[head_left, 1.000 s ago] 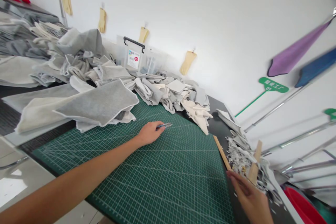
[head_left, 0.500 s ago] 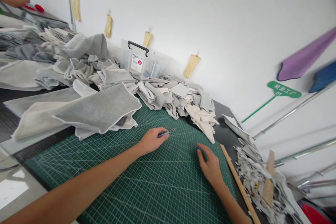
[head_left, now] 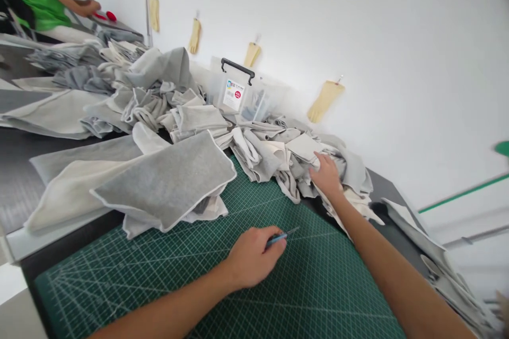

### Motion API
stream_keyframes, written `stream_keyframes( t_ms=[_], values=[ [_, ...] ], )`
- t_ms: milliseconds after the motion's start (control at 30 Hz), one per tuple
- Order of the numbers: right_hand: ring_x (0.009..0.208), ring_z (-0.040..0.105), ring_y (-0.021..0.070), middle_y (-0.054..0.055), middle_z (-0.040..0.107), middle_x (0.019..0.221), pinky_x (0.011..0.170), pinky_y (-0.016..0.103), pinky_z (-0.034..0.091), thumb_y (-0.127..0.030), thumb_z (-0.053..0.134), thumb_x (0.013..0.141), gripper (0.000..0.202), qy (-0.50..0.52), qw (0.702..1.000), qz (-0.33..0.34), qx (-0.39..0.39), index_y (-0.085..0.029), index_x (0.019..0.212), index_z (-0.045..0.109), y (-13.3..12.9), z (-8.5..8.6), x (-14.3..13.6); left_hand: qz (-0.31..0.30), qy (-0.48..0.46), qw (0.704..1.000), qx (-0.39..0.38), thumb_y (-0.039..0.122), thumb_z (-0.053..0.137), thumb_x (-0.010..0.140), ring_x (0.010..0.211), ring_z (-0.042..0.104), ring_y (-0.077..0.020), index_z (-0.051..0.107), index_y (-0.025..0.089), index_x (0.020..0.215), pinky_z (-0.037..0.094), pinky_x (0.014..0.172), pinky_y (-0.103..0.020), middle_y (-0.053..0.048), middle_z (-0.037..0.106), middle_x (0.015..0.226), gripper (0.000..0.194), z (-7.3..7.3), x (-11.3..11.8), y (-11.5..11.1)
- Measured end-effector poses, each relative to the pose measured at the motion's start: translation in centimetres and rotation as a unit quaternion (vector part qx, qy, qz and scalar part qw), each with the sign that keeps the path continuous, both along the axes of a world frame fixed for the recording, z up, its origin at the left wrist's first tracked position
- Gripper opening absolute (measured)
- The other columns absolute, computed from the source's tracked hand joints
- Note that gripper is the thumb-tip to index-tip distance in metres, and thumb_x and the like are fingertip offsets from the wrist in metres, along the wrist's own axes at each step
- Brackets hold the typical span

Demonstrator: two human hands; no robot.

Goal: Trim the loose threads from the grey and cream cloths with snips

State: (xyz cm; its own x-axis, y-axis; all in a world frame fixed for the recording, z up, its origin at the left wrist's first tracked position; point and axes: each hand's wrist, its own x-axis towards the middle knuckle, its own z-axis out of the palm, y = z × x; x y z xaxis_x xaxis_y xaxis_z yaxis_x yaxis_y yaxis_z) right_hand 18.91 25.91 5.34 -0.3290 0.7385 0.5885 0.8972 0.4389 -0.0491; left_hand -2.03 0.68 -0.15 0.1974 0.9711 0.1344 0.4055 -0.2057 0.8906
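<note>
Hands over a green cutting mat

Layered grey-and-cream fabric pieces [head_left: 167, 180] overlap the gridded green cutting mat [head_left: 191, 280] at left. My left hand [head_left: 256, 254] closes around a slim blue-handled cutting tool [head_left: 277, 239], its tip above the mat's middle. My right hand [head_left: 326, 172] reaches the crumpled grey-and-cream cloth pile [head_left: 270, 151]; I cannot tell whether its fingers grip any.

1. The grey and cream cloths [head_left: 167, 180] are looking matt and softly fuzzy.
2. The cutting mat [head_left: 191, 265] is showing smooth, matt green plastic.
3. The box [head_left: 217, 85] is looking like clear, smooth plastic; its label [head_left: 233, 94] is resembling paper.
4. The pole [head_left: 147, 5] is gleaming like metal.
5. The blue handle of the knife [head_left: 277, 239] is appearing plastic.
</note>
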Motion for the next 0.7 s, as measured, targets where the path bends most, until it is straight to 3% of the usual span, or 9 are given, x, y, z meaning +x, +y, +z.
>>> stream_keyframes(
  t_ms=[67,167,300,400,500,600,700],
  values=[
    [0.12,0.045,0.0331,0.019,0.054,0.129,0.101,0.045,0.033,-0.016,0.059,0.069,0.058,-0.012,1.0,0.001,-0.009,-0.012,0.126,0.052,2.6,0.0,-0.6,-0.001,0.001,1.0,-0.01,0.043,0.042,0.092,0.081,0.066,-0.0216,0.067,0.03,0.104,0.044,0.077,-0.032,-0.001,0.073,0.087,0.031,0.0,0.0,0.1],
    [0.111,0.052,0.0312,0.018,0.061,0.119,0.095,0.042,0.036,-0.015,0.059,0.069,0.042,-0.021,0.999,-0.001,-0.027,-0.012,0.11,0.062,4.9,-0.2,-1.0,-0.006,0.0,1.0,-0.018,0.044,0.041,0.092,0.082,0.066,-0.022,0.067,0.031,0.104,0.044,0.078,-0.032,-0.001,0.073,0.089,0.031,0.0,0.0,0.2],
    [0.086,0.059,0.0266,0.016,0.068,0.092,0.08,0.038,0.04,-0.021,0.044,0.083,0.027,0.014,0.999,-0.05,-0.006,-0.011,0.097,0.065,5.6,1.1,-0.9,-0.006,0.007,1.0,-0.024,0.044,0.04,0.092,0.083,0.066,-0.0224,0.066,0.031,0.106,0.044,0.078,-0.033,-0.001,0.073,0.088,0.032,0.1,-0.1,0.2],
    [0.074,0.057,0.0265,0.018,0.066,0.079,0.07,0.038,0.038,-0.031,0.032,0.091,0.039,0.058,0.99,-0.114,0.051,-0.008,0.091,0.063,4.9,4.7,-0.6,-0.006,0.008,1.0,-0.021,0.043,0.04,0.092,0.083,0.066,-0.0223,0.067,0.029,0.106,0.044,0.079,-0.033,-0.002,0.073,0.088,0.033,0.2,-0.1,0.2],
    [0.07,0.054,0.024,0.017,0.065,0.076,0.068,0.036,0.036,-0.036,0.034,0.091,0.04,0.095,0.979,-0.139,0.113,-0.009,0.084,0.062,2.4,9.8,-0.2,-0.005,-0.001,1.0,-0.008,0.043,0.04,0.093,0.085,0.065,-0.0212,0.067,0.029,0.107,0.044,0.081,-0.031,-0.002,0.072,0.09,0.034,0.3,-0.1,0.1],
    [0.068,0.05,0.0201,0.014,0.064,0.075,0.066,0.034,0.035,-0.036,0.039,0.09,0.036,0.147,0.972,-0.095,0.16,-0.01,0.081,0.062,-2.1,14.7,0.6,-0.011,-0.021,1.0,0.008,0.042,0.038,0.093,0.081,0.064,-0.0193,0.068,0.026,0.106,0.044,0.078,-0.029,-0.001,0.072,0.089,0.036,0.4,0.0,0.0],
    [0.066,0.046,0.0169,0.011,0.063,0.075,0.062,0.031,0.036,-0.038,0.04,0.09,0.036,0.164,0.971,-0.052,0.166,-0.01,0.082,0.061,-7.8,18.0,1.9,-0.007,-0.06,0.998,0.02,0.044,0.039,0.093,0.077,0.062,-0.0182,0.069,0.022,0.102,0.044,0.074,-0.027,-0.001,0.07,0.085,0.038,0.2,0.1,0.1]
  ],
)
